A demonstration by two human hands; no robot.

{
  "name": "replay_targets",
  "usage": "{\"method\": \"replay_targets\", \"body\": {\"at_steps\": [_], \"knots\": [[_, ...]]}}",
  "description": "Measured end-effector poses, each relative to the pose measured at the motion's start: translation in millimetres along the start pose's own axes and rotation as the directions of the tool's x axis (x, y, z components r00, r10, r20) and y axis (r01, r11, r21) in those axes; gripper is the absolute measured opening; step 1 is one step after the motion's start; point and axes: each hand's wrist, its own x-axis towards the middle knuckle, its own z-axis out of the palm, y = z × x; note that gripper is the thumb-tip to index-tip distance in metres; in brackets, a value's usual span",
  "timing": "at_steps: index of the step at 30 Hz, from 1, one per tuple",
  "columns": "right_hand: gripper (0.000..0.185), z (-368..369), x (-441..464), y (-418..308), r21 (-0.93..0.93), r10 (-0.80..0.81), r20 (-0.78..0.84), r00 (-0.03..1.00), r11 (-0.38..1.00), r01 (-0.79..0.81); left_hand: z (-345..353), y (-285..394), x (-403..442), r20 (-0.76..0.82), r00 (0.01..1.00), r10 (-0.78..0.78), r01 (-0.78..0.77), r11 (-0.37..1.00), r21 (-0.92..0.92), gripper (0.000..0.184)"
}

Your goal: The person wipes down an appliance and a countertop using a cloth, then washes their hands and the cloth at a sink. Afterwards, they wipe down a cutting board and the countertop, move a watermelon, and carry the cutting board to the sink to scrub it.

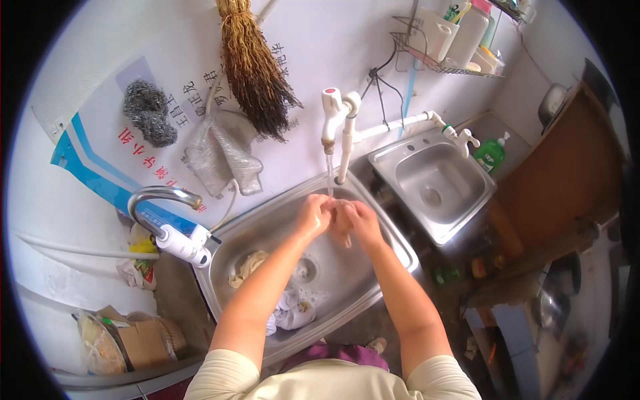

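Note:
Over the large steel sink (390, 283), my left hand (316, 215) and my right hand (360, 220) are close together under the running white tap (333, 117). Both hands have their fingers closed on a small, limp, tan-pink item (343, 230) that hangs down between them; whether it is cloth or something else is not clear. A thin stream of water runs down onto the fingers. In the basin below, a crumpled beige cloth (248, 268) lies to the left of the drain (304, 269). Wet white cloths (294, 311) are bunched near the front edge.
A chrome-spouted tap (175, 244) stands at the sink's left corner. To the right are a smaller sink (437, 177) and a green soap bottle (492, 153). A straw broom (253, 73), steel wool (149, 112) and a mesh cloth (223, 150) hang on the wall.

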Motion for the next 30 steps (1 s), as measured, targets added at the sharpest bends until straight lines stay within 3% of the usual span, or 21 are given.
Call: {"method": "replay_targets", "body": {"at_steps": [3, 9, 10, 12, 15, 16, 19, 20, 23, 26, 29, 30], "knots": [[0.019, 14, 1, -17, 0.043, -0.008, 0.009, 1.000, 0.999, 0.008, 0, 8, 4, 0.080, 0.992, -0.095, 0.114, 0.953, -0.279, 0.015], [0.039, 6, 6, -34, 0.232, 0.112, 0.209, 0.971, 0.959, -0.161, -9, 3, 11, 0.056, 0.947, -0.317, 0.313, 0.866, -0.390, 0.017], [0.049, -1, 12, -28, 0.330, 0.132, 0.281, 0.951, 0.917, -0.225, -7, 1, 10, -0.033, 0.951, -0.308, 0.275, 0.889, -0.366, 0.018], [0.047, 0, 17, -21, 0.403, 0.082, 0.274, 0.958, 0.895, -0.192, -5, 2, 6, -0.206, 0.938, -0.277, 0.206, 0.928, -0.309, 0.019], [0.045, 2, 25, -10, 0.446, 0.070, 0.230, 0.971, 0.879, -0.170, -13, 15, -3, -0.083, 0.993, -0.088, 0.093, 0.994, 0.053, 0.022], [0.045, 4, 26, -7, 0.450, 0.076, 0.212, 0.974, 0.878, -0.167, -11, 19, -5, 0.010, 0.973, -0.232, 0.230, 0.956, -0.180, 0.026], [0.043, 9, 27, -8, 0.500, 0.120, 0.224, 0.967, 0.838, -0.220, -33, 53, -4, 0.299, 0.842, -0.449, 0.539, 0.679, -0.498, 0.018], [0.044, 9, 27, -8, 0.487, 0.125, 0.255, 0.959, 0.840, -0.239, -29, 50, -8, 0.238, 0.910, -0.340, 0.412, 0.809, -0.419, 0.019], [0.047, 7, 26, -8, 0.398, 0.124, 0.300, 0.946, 0.885, -0.243, -30, 45, -8, 0.365, 0.878, -0.309, 0.457, 0.768, -0.449, 0.012], [0.050, 7, 25, -7, 0.232, 0.086, 0.241, 0.967, 0.962, -0.144, -22, 17, -5, 0.374, 0.887, -0.270, 0.329, 0.939, -0.103, 0.018], [0.050, 15, 19, -12, 0.065, 0.014, 0.144, 0.990, 0.998, -0.024, -10, 4, -5, 0.273, 0.944, -0.186, 0.306, 0.802, -0.512, 0.030], [0.050, 18, 17, -10, -0.026, -0.034, 0.110, 0.993, 0.999, 0.037, -11, 8, -4, 0.278, 0.933, -0.230, 0.346, 0.785, -0.514, 0.032]]}}
